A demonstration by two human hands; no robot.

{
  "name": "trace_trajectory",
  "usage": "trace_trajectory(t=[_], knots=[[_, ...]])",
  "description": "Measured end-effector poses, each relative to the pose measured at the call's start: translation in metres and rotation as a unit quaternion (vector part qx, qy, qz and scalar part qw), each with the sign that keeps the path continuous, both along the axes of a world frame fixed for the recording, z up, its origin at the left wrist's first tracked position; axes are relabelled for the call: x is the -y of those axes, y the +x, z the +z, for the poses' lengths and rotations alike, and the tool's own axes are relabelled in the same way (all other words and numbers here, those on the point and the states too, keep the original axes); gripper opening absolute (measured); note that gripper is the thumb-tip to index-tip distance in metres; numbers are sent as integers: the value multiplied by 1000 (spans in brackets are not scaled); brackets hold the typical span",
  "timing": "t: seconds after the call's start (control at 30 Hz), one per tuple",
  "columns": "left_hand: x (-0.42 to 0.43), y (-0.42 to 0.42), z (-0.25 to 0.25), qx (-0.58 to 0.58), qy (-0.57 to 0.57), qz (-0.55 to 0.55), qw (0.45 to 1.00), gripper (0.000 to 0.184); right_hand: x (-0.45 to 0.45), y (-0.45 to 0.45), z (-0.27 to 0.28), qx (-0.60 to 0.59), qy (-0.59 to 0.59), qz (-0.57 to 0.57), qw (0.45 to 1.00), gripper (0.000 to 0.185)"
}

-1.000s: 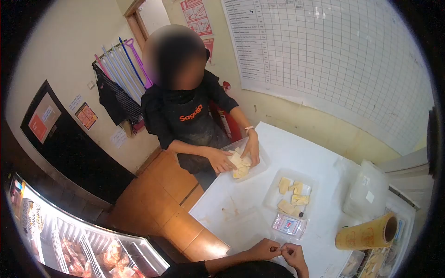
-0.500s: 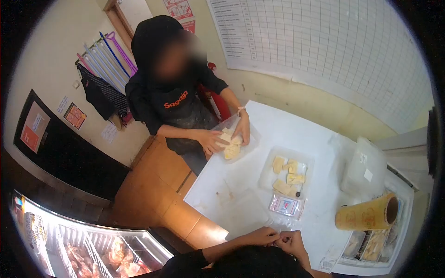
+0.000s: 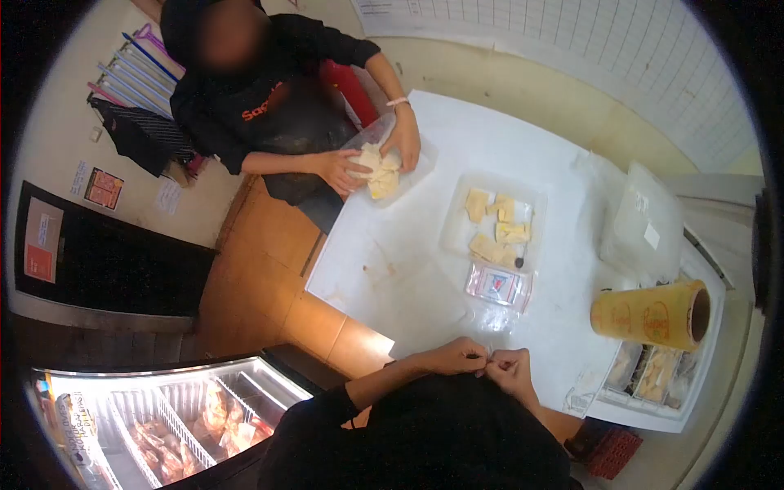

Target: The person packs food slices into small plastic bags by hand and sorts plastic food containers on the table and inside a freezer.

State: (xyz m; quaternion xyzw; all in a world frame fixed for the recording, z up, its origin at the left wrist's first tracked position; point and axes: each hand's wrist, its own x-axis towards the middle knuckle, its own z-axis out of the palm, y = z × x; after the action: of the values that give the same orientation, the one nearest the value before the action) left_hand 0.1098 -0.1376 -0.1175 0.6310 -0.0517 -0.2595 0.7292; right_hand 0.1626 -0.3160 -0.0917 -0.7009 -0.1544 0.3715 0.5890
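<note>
My left hand (image 3: 459,356) and my right hand (image 3: 509,369) are closed in pinches, side by side at the near edge of the white table (image 3: 359,269). Between their fingertips is a bit of clear plastic, too small to make out well. Just beyond them lies a clear packet with a printed label (image 3: 499,286). Behind the packet, a clear tray (image 3: 534,214) holds several pale yellow folded pieces (image 3: 512,233) and a small dark round thing.
Across the table a co-worker (image 3: 282,114) has both hands in a clear container (image 3: 415,175) of pale pieces. On the right are a yellow film roll (image 3: 645,315), a translucent tub (image 3: 645,220) and a crate of packs. A lit freezer (image 3: 155,425) stands lower left.
The view has tilted down, so the table and the co-worker sit higher in it and more of my dark clothing shows. My hands remain close together in pinches.
</note>
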Motion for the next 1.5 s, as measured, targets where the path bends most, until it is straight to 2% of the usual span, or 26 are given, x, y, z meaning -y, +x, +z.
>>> trace_trajectory(t=[0.07, 0.2, 0.27, 0.3, 0.33, 0.37, 0.4, 0.43, 0.47, 0.5, 0.6, 0.63, 0.7, 0.73, 0.77, 0.8, 0.87, 0.93, 1.0, 1.07, 1.1, 1.17, 1.2, 1.27, 1.37, 1.5], knots=[[6, -6, -6, 84, 40, 64, 994, 21, 7, -3, -14, -23, 14, -11, 1000, 22], [7, -6, 1, 62, 103, 58, 991, 20, 5, -5, -17, -22, 15, -52, 998, 23], [8, -5, 4, 72, 192, 52, 977, 21, 4, -4, -17, -15, -4, -69, 997, 23], [8, -6, 7, 72, 191, 50, 978, 21, 4, -4, -17, -9, -23, -84, 996, 23], [8, -7, 11, 66, 261, 85, 959, 25, 2, -3, -15, -8, -24, -85, 996, 23], [9, -7, 16, 61, 329, 120, 935, 29, -1, -3, -12, 139, -78, -86, 983, 22], [12, -5, 20, 62, 327, 118, 935, 29, -4, -2, -9, 283, -130, -85, 946, 21], [15, -2, 26, 40, 427, 121, 895, 31, -7, -1, -6, 283, -133, -87, 946, 21], [17, 0, 32, 18, 521, 123, 845, 33, -10, 0, -3, 356, -197, -65, 911, 20], [18, 3, 41, 20, 520, 121, 846, 33, -15, 3, 1, 425, -258, -43, 867, 19], [10, 15, 60, 5, 536, 121, 835, 36, -26, 13, 34, 420, -265, -43, 867, 22], [7, 16, 63, 18, 523, 126, 842, 29, -27, 16, 39, 420, -267, -45, 866, 22], [2, 20, 77, 34, 510, 129, 850, 28, -29, 24, 44, 414, -251, -54, 874, 19], [2, 22, 91, 112, 455, 201, 860, 33, -28, 28, 45, 415, -252, -57, 872, 19], [-2, 26, 99, 187, 393, 270, 859, 45, -27, 32, 44, 398, -194, -76, 893, 18], [-9, 29, 100, 189, 392, 269, 859, 45, -25, 37, 43, 379, -134, -94, 911, 16], [-23, 33, 97, 168, 165, 109, 966, 77, -22, 47, 54, 344, -100, -75, 931, 16], [-28, 29, 69, 161, 175, 108, 965, 80, -21, 50, 58, 308, -65, -57, 947, 17], [-30, 26, 55, 154, 185, 105, 965, 83, -21, 51, 59, 311, -63, -116, 941, 19], [-30, 24, 54, 229, 352, 174, 891, 88, -24, 50, 59, 309, -74, -138, 938, 19], [-27, 26, 64, 229, 350, 172, 892, 88, -26, 48, 59, 307, -82, -157, 935, 19], [-18, 31, 94, 296, 500, 173, 795, 85, -33, 42, 57, 304, -79, -149, 938, 18], [-12, 32, 90, 296, 498, 172, 796, 85, -37, 39, 56, 301, -73, -140, 941, 18], [-1, 29, 74, 319, 380, 213, 841, 75, -40, 33, 48, 321, -99, -133, 933, 20], [1, 24, 62, 357, 391, 243, 813, 65, -43, 31, 47, 334, -126, -145, 923, 22], [-1, 24, 60, 360, 381, 251, 814, 61, -41, 33, 47, 319, -142, -150, 925, 25]])
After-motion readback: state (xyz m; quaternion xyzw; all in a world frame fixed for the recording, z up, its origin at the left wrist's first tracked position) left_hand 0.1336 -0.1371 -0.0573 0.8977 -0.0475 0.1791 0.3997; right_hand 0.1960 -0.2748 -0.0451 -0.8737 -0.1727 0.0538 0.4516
